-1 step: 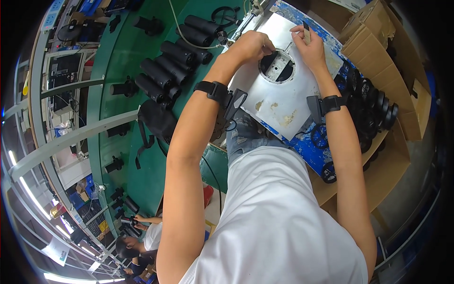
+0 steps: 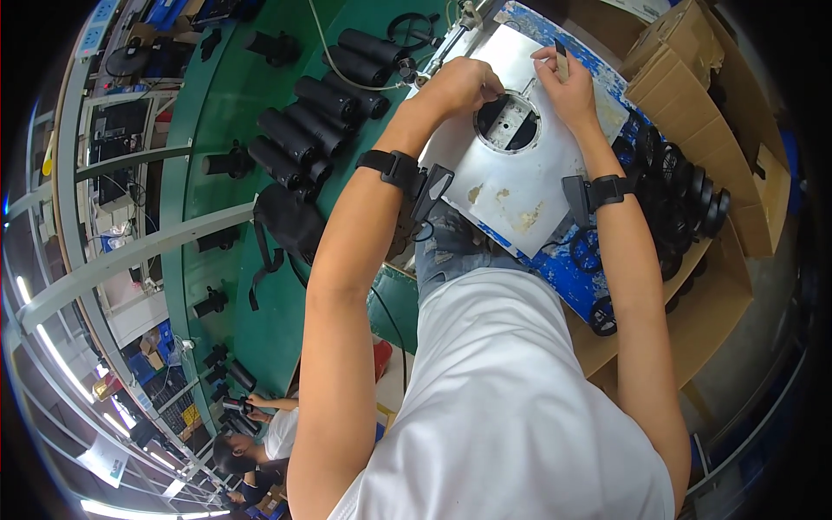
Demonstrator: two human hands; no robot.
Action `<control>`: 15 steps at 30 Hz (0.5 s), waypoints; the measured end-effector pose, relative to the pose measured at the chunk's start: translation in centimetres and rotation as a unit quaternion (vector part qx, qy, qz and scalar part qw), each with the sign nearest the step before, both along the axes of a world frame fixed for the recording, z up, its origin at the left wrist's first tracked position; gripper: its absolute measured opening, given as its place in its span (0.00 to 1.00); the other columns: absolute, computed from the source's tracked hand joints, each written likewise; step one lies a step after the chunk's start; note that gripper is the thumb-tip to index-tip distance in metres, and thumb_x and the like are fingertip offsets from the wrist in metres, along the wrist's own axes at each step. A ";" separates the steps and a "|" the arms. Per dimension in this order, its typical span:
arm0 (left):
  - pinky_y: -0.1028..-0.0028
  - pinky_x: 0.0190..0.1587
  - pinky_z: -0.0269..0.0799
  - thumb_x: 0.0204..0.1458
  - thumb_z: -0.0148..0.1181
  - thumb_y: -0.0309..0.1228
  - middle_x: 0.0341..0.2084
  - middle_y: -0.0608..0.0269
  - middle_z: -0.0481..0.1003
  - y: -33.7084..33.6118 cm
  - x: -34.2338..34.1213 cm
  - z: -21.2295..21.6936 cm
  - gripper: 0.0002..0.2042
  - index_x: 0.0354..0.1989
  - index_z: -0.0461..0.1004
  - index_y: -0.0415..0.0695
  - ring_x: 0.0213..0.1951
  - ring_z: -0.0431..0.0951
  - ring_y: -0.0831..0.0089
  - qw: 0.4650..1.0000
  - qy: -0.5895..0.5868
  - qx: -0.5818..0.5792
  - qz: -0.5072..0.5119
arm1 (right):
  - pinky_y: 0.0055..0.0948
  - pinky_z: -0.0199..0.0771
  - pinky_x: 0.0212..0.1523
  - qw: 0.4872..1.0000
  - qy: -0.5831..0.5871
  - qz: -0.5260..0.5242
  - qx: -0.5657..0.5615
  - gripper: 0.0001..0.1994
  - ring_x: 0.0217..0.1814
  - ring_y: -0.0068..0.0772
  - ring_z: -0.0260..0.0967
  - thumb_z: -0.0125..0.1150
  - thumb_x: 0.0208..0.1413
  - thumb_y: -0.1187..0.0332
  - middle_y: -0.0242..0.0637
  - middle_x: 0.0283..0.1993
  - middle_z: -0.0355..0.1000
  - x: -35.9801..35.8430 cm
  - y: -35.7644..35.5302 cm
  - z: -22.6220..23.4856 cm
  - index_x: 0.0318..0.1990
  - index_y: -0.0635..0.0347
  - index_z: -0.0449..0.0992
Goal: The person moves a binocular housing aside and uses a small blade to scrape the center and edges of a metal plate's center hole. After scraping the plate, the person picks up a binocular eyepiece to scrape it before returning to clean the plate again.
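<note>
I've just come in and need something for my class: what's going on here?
A person is working over a white panel. The left hand is at the edge of its round opening; whether it grips anything is unclear. The right hand holds a slim, dark-tipped strip. Black cylinders lie to the left.

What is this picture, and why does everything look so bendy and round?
There's no robot here: it's a person working with two bare hands. A wide camera on their head looks down, which makes straight edges bend. The left hand is at the edge of a round opening in a white sheet; I can't tell if it holds anything. The right hand holds a thin strip. Black tubes lie on the green table, left of the sheet.
</note>
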State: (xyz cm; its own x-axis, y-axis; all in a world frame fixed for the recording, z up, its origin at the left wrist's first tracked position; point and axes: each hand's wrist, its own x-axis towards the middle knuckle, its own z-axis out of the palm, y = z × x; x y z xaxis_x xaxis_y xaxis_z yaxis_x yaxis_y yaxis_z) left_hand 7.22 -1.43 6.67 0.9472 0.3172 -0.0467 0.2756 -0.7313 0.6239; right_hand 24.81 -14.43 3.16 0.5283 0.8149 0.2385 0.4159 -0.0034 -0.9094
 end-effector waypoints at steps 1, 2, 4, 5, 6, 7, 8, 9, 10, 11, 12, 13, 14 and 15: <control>0.69 0.44 0.79 0.38 0.60 0.12 0.33 0.54 0.82 -0.2 0.2 0.1 0.15 0.36 0.82 0.39 0.39 0.83 0.62 1.000 0.006 0.011 0.008 | 0.21 0.66 0.38 1.000 0.000 -0.002 0.001 0.08 0.32 0.17 0.63 0.61 0.58 0.68 0.23 0.27 0.67 0.1 0.0 -0.2 0.42 0.59 0.78; 0.69 0.44 0.79 0.38 0.60 0.12 0.33 0.54 0.82 -0.3 0.4 0.2 0.15 0.36 0.82 0.39 0.39 0.83 0.62 1.000 0.007 0.012 0.005 | 0.21 0.66 0.38 1.000 0.004 -0.003 0.009 0.08 0.32 0.18 0.63 0.61 0.58 0.68 0.24 0.27 0.68 0.2 0.0 -0.4 0.42 0.59 0.78; 0.66 0.43 0.78 0.42 0.63 0.18 0.32 0.54 0.81 -0.2 0.7 0.3 0.11 0.35 0.83 0.43 0.37 0.82 0.58 0.994 0.007 0.111 -0.019 | 0.21 0.66 0.38 1.000 0.007 -0.003 0.020 0.08 0.32 0.18 0.64 0.61 0.58 0.68 0.24 0.27 0.68 0.3 0.0 -0.5 0.42 0.59 0.78; 0.66 0.43 0.78 0.42 0.63 0.18 0.32 0.54 0.81 -0.1 0.6 0.2 0.11 0.35 0.83 0.43 0.37 0.82 0.58 0.993 0.008 0.113 -0.020 | 0.21 0.66 0.38 1.000 0.004 -0.005 0.016 0.08 0.32 0.18 0.64 0.61 0.58 0.68 0.24 0.27 0.68 0.2 0.1 -0.5 0.41 0.59 0.78; 0.64 0.43 0.77 0.43 0.63 0.21 0.31 0.55 0.81 0.0 0.5 0.1 0.09 0.34 0.84 0.45 0.37 0.81 0.56 0.995 0.009 0.098 -0.023 | 0.21 0.67 0.38 1.000 0.000 -0.006 0.013 0.08 0.32 0.18 0.64 0.61 0.58 0.68 0.24 0.27 0.68 0.2 0.1 -0.4 0.41 0.59 0.78; 0.63 0.42 0.76 0.45 0.64 0.24 0.31 0.55 0.81 0.0 0.5 0.2 0.07 0.33 0.84 0.47 0.37 0.80 0.55 0.996 0.010 0.083 -0.027 | 0.21 0.67 0.38 1.000 0.001 -0.008 0.014 0.08 0.32 0.18 0.64 0.61 0.58 0.68 0.24 0.27 0.68 0.2 0.1 -0.5 0.41 0.59 0.78; 0.63 0.42 0.76 0.45 0.64 0.24 0.31 0.55 0.81 -0.1 0.6 0.2 0.07 0.33 0.84 0.47 0.37 0.80 0.55 0.996 0.010 0.084 -0.028 | 0.22 0.67 0.38 1.000 -0.005 -0.008 0.010 0.08 0.32 0.18 0.64 0.61 0.58 0.68 0.24 0.27 0.69 0.3 0.1 -0.5 0.41 0.59 0.78; 0.62 0.42 0.76 0.46 0.64 0.25 0.31 0.56 0.80 -0.2 0.9 0.3 0.07 0.32 0.84 0.47 0.37 0.80 0.55 0.992 0.006 0.122 -0.036 | 0.22 0.67 0.38 1.000 -0.010 -0.009 0.006 0.08 0.32 0.18 0.64 0.61 0.58 0.67 0.24 0.27 0.69 0.3 0.1 -0.6 0.42 0.59 0.78; 0.62 0.41 0.76 0.46 0.63 0.26 0.31 0.57 0.80 -0.3 0.9 0.2 0.06 0.32 0.84 0.47 0.37 0.80 0.56 0.986 0.003 0.160 -0.042 | 0.22 0.67 0.38 1.000 -0.010 -0.009 0.007 0.08 0.32 0.18 0.64 0.61 0.58 0.67 0.24 0.27 0.69 0.3 0.1 -0.6 0.42 0.59 0.78; 0.62 0.41 0.76 0.46 0.63 0.26 0.31 0.57 0.80 -0.2 0.9 0.2 0.06 0.32 0.84 0.47 0.37 0.80 0.56 0.986 0.003 0.161 -0.042 | 0.22 0.67 0.38 1.000 -0.006 -0.010 0.007 0.08 0.32 0.19 0.65 0.61 0.58 0.67 0.24 0.27 0.69 0.3 0.0 -0.6 0.42 0.59 0.78; 0.62 0.41 0.76 0.47 0.63 0.26 0.32 0.58 0.80 -0.1 0.9 0.2 0.06 0.32 0.84 0.48 0.38 0.80 0.57 0.987 0.007 0.156 -0.040 | 0.22 0.67 0.38 1.000 -0.002 -0.011 0.007 0.08 0.32 0.19 0.65 0.61 0.58 0.67 0.25 0.27 0.69 0.3 0.0 -0.6 0.42 0.59 0.78; 0.62 0.40 0.76 0.47 0.62 0.26 0.32 0.60 0.79 0.0 0.8 0.2 0.06 0.32 0.83 0.49 0.38 0.80 0.58 0.988 0.012 0.152 -0.038 | 0.22 0.67 0.38 1.000 -0.002 -0.010 0.008 0.08 0.32 0.19 0.65 0.61 0.58 0.67 0.25 0.27 0.69 0.2 0.1 -0.6 0.42 0.59 0.78; 0.62 0.40 0.76 0.47 0.62 0.26 0.32 0.60 0.79 -0.2 0.6 0.1 0.06 0.32 0.83 0.49 0.38 0.80 0.58 0.988 0.012 0.152 -0.037 | 0.22 0.67 0.38 1.000 -0.006 -0.010 0.007 0.08 0.32 0.19 0.65 0.61 0.57 0.67 0.25 0.27 0.69 0.1 0.1 -0.5 0.42 0.59 0.78; 0.62 0.39 0.76 0.47 0.62 0.27 0.32 0.62 0.79 -0.4 0.4 -0.1 0.06 0.32 0.83 0.51 0.38 0.80 0.59 0.987 0.008 0.161 -0.014 | 0.22 0.67 0.38 1.000 -0.011 -0.010 0.005 0.08 0.32 0.19 0.65 0.62 0.57 0.67 0.26 0.26 0.70 0.0 0.1 -0.4 0.42 0.59 0.78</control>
